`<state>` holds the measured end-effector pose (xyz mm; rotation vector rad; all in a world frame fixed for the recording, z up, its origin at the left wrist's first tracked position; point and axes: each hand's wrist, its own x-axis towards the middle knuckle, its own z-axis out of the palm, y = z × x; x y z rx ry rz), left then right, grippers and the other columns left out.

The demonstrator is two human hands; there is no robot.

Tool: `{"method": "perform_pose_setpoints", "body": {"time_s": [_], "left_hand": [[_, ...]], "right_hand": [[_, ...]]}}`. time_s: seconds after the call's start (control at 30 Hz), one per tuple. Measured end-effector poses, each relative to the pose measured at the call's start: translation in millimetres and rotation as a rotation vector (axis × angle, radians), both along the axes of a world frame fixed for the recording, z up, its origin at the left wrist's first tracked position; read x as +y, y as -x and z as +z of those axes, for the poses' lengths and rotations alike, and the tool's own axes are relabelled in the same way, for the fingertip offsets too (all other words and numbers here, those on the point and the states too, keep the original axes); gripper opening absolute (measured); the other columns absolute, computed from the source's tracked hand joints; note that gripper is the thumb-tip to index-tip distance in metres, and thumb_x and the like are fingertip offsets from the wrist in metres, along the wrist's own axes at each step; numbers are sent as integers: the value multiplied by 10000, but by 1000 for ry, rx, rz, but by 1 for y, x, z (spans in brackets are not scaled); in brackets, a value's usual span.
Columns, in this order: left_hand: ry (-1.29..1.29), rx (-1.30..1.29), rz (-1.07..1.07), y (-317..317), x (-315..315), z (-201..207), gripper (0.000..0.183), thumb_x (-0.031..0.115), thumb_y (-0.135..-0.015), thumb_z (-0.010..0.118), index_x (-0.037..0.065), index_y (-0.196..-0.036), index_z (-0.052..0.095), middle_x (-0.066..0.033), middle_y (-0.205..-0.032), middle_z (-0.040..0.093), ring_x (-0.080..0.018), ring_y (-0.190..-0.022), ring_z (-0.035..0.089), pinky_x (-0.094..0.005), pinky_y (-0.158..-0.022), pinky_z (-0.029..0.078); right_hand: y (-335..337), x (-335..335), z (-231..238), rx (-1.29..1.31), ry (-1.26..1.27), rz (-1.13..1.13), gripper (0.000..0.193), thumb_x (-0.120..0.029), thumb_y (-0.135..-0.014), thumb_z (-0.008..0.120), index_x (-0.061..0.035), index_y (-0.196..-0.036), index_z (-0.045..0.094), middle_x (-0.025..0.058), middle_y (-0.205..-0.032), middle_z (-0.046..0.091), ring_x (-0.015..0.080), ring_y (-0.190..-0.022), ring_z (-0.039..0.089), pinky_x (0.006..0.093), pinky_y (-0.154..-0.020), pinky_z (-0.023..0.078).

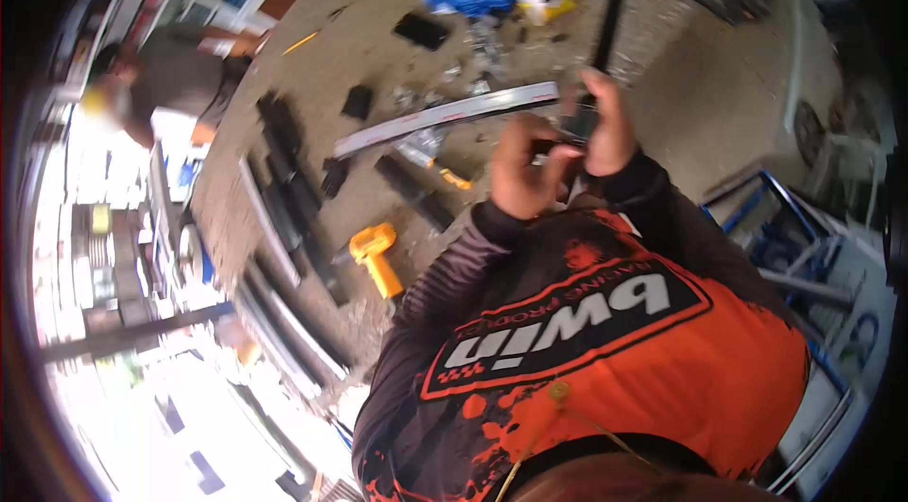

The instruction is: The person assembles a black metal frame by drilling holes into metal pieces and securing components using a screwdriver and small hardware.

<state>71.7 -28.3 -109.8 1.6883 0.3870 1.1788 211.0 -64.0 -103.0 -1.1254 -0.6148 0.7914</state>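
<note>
**Black strip held upright in both hands**

The black strip [602,39] is being gripped by the right hand [607,129], closed around its lower end, and pinched by the left hand [522,171], just beyond the long silver profile [445,116] lying on the floor.

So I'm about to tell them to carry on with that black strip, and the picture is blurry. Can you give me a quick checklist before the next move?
1. Right hand has a grip on the black strip: ok.
2. Left hand at the strip's lower end: ok, exact contact cannot tell.
3. Strip held upright, off the floor: ok.
4. Strip's lower end visible: not ok, hidden by the hands.
5. Floor below free of loose parts: not ok, silver strip and yellow drill lie there.
6. Other person away from the hands: ok.
</note>
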Motion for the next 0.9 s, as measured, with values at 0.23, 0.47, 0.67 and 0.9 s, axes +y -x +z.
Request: {"method": "perform_pose_setpoints", "body": {"time_s": [0.23,0.47,0.67,0.9], "left_hand": [[-125,87,-105,4,-7,2,388,152,-778,801,17,-1045,555,-121,-930,565,-296,-812,590,-364,-720,497],[-249,1057,660,92,22,-102,508,276,-808,749,-7,-1171,535,-215,-1083,563,-390,-1023,538,-460,-894,449],[414,1463,1385,177,19,-150,875,519,-742,734,3,-1355,381,-243,-1269,465,-439,-1173,452,-541,-965,386],[133,1658,723,373,35,-194,603,382,-807,679,78,-1303,523,-162,-1297,581,-304,-1244,525,-436,-1085,380]], "right_hand": [[-3,-20,19,393,-69,127,370,-407,-941,483,-94,-1139,484,26,-652,468,159,-602,480,303,-579,408],[-55,-35,-4,297,-129,122,390,-396,-898,502,-72,-1115,490,50,-639,464,192,-595,487,312,-581,418],[-131,-69,-19,282,-117,-28,371,-407,-902,498,-84,-1082,527,53,-659,497,184,-619,509,311,-577,434],[-199,-90,5,284,-46,-218,413,-430,-878,589,-72,-1083,566,37,-695,518,159,-660,525,315,-594,435]]}}
